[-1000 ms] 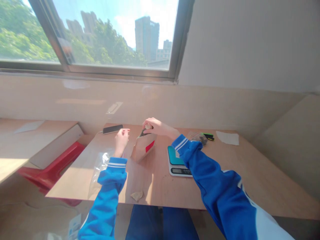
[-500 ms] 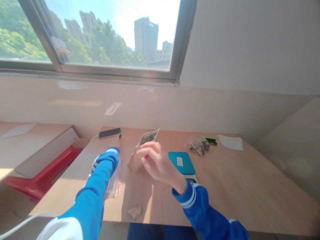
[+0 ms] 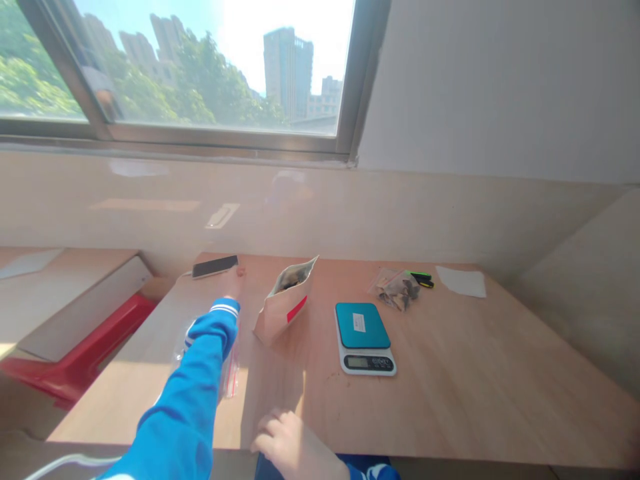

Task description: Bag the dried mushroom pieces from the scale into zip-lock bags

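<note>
My right hand (image 3: pixel 287 437) is at the table's front edge, its fingers curled downward. Whatever they hold, if anything, is hidden beneath them. My left arm stretches over the clear zip bags (image 3: pixel 231 377), and my left hand (image 3: pixel 233 281) is beside the black phone (image 3: pixel 215 267). Its fingers blend into the tabletop, so their pose is unclear. Between the hands and the wall stands an open kraft paper pouch (image 3: pixel 280 317) with a red strip; dark pieces show inside. Right of it sits a kitchen scale (image 3: pixel 363 327) with a teal top and nothing on it.
A clear bag of brown, dried-looking pieces (image 3: pixel 397 291) lies at the back, touching or close to a black-and-green tool (image 3: pixel 421 280). Farther right is a white paper (image 3: pixel 463 281). A red stool (image 3: pixel 95 340) stands left of the table, and a white cable (image 3: pixel 75 460) runs at lower left.
My right hand has moved from in front of the pouch down to the table's front edge, where a beige piece lay; that piece no longer shows. The scale's display is uncovered. My left hand stays near the phone.
</note>
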Demonstrator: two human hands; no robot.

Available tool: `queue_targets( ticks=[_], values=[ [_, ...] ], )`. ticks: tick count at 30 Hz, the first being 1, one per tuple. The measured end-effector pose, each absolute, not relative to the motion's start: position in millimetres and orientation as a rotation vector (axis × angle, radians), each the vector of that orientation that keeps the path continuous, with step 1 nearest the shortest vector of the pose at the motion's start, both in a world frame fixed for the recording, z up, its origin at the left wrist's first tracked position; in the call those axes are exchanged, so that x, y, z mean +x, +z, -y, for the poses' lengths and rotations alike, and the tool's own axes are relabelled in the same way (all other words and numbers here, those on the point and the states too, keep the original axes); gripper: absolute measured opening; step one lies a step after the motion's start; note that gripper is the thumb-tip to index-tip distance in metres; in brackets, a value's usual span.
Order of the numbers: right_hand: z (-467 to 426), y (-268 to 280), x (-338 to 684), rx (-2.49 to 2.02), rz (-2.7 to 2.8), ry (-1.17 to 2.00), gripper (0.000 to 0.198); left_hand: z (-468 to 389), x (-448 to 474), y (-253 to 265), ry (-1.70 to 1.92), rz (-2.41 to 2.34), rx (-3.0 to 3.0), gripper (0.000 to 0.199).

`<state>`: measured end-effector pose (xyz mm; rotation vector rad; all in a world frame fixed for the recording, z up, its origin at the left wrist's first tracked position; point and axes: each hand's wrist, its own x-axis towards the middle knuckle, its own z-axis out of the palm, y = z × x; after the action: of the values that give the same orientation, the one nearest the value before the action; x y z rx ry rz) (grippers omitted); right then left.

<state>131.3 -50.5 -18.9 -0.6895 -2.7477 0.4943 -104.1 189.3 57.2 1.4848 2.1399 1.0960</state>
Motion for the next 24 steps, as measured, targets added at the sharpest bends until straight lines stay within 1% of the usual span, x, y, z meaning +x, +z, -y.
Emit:
queue_targets(
  ticks=[3, 4, 5, 6, 8, 11, 14, 16, 18, 21, 24],
  values=[
    [49, -3, 137, -0.728, 2.720, 0.712, 0.022, -163, -88, 108, 1.284, -1.988, 1.528, 0.037],
    [47, 1, 138, -0.744, 2.698, 0.778, 0.024, -150, -80, 126, 1.371, -1.866, 1.577, 0.041],
    [45, 5, 139, -0.764, 2.661, 0.846, 0.026, -137, -70, 143, 1.531, -1.605, 1.608, 0.044],
    [42, 9, 140, -0.783, 2.609, 0.918, 0.029, -124, -59, 158, 1.618, -1.400, 1.636, 0.044],
    [32, 22, 145, -0.817, 2.457, 1.054, 0.036, -103, -38, 180, 1.560, -1.207, 1.706, 0.040],
    [5, 57, 160, -0.831, 2.206, 1.138, 0.040, -90, -19, 187, 1.318, -1.159, 1.814, 0.034],
    [-36, 109, 179, -0.820, 1.923, 0.934, 0.029, -92, -19, 175, 1.119, -1.166, 1.880, 0.034],
    [-65, 140, 184, -0.771, 1.720, 0.752, 0.021, -93, -22, 168, 1.164, -1.254, 1.891, 0.035],
    [-90, 163, 180, -0.741, 1.611, 0.616, 0.019, -91, -23, 162, 1.298, -1.371, 1.857, 0.034],
    [-112, 175, 165, -0.688, 1.797, 0.550, 0.022, -83, -22, 157, 1.414, -1.454, 1.774, 0.031],
    [-126, 162, 171, -0.658, 1.985, 0.508, 0.025, -68, -22, 149, 1.478, -1.513, 1.690, 0.030]
  ],
)
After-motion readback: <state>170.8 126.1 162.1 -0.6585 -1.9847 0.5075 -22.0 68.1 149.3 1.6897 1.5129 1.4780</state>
